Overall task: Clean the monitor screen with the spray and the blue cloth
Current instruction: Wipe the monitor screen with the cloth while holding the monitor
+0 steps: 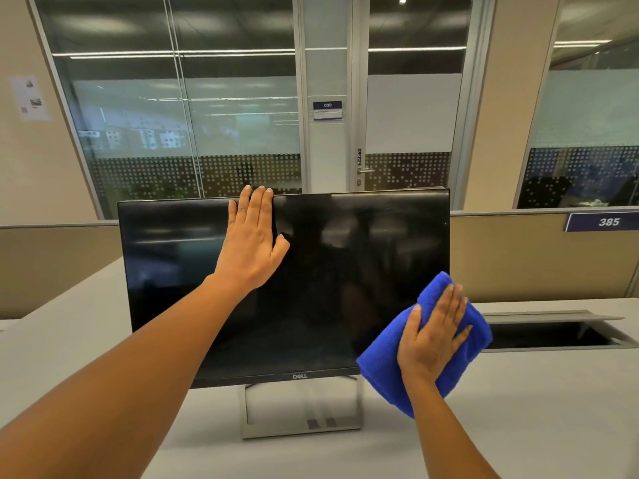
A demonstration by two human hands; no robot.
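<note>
A black monitor (345,264) with a dark screen stands on a grey desk in front of me. My left hand (254,240) lies flat on the upper middle of the screen, fingertips reaching its top edge. My right hand (434,335) presses a folded blue cloth (382,369) with straight fingers against the screen's lower right corner. The cloth covers that corner and hangs below the bezel. No spray bottle is in view.
The monitor's silver stand (301,420) sits on the grey desk (536,409). An open cable hatch (553,335) is sunk into the desk at the right. A beige partition (518,257) runs behind, with glass office walls and a door beyond.
</note>
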